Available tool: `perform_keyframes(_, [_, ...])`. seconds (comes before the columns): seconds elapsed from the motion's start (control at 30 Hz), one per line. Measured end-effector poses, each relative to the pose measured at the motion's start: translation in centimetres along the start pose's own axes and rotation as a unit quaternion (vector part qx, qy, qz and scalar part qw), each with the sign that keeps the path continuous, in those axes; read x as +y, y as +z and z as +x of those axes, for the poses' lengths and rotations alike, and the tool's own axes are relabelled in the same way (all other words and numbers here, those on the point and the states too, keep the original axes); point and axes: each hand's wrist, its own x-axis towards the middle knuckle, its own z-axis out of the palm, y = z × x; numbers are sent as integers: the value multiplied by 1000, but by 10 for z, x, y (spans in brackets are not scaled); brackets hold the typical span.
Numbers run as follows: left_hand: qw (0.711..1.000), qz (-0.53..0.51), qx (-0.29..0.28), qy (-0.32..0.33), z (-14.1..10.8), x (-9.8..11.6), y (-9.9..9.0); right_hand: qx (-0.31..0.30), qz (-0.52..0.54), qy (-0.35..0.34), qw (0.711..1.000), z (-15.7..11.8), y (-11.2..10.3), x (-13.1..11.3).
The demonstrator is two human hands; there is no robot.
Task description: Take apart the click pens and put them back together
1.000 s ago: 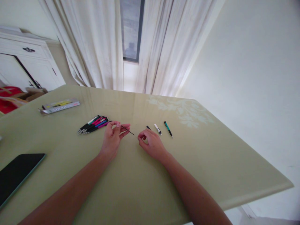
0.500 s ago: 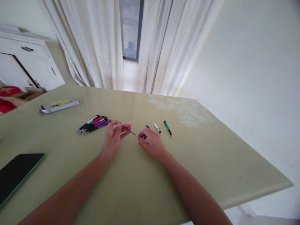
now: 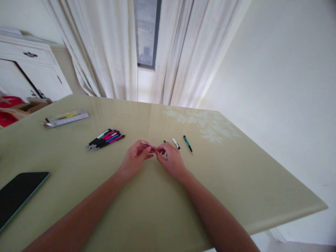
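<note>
Near the middle of the table, my left hand [image 3: 134,157] pinches a thin black pen refill [image 3: 148,146], which slants down toward the right. Thumb and fingertips of my right hand [image 3: 173,159] are closed at the refill's lower end, close against my left fingertips. Whatever small thing the right fingers may hold is hidden. Just beyond that hand lie a white pen part with black [image 3: 176,144] and a black piece [image 3: 165,141], partly covered by the hand. A teal and black pen [image 3: 188,144] lies farther right.
Several coloured pens [image 3: 105,140] lie in a bundle left of my hands. Behind them is a clear-topped pen box [image 3: 67,118] with yellow inside. A dark tablet-like device [image 3: 22,194] rests at the table's left. The table [image 3: 236,175] has its right edge beside a white wall.
My left hand has moved right and slid along the refill, bringing its fingers close to the right hand's fingertips. My right hand has barely moved.
</note>
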Motion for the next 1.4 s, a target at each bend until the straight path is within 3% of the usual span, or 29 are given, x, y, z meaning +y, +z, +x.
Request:
perform_keyframes(0.33, [999, -11, 30, 12, 0, 2, -2, 38, -4, 42, 998, 1, -3, 6])
perform_keyframes(0.43, [998, -14, 58, 10, 1, 2, -1, 57, -88, 82, 991, 1, -7, 14])
perform_keyframes(0.53, [996, -26, 85, 9, 3, 1, -1, 26, -183, 115, 976, 1, -10, 22])
perform_keyframes(0.63, [993, -31, 110, 18, 4, 0, -3, -1, -209, 136, 969, 1, -10, 28])
perform_keyframes(0.73, [989, -35, 142, 35, 6, 0, -6, -9, -133, 130, 982, 3, -9, 29])
perform_keyframes(0.87, [979, -50, 192, 55, 9, -1, -11, -24, 35, 48, 998, 4, -6, 23])
perform_keyframes(0.97, [975, -58, 206, 59, 10, 0, -12, -11, 76, 4, 997, 3, -4, 15])
perform_keyframes(1.4, [993, -22, 112, 39, 4, 2, -6, 18, 104, -26, 994, 2, -3, 5])
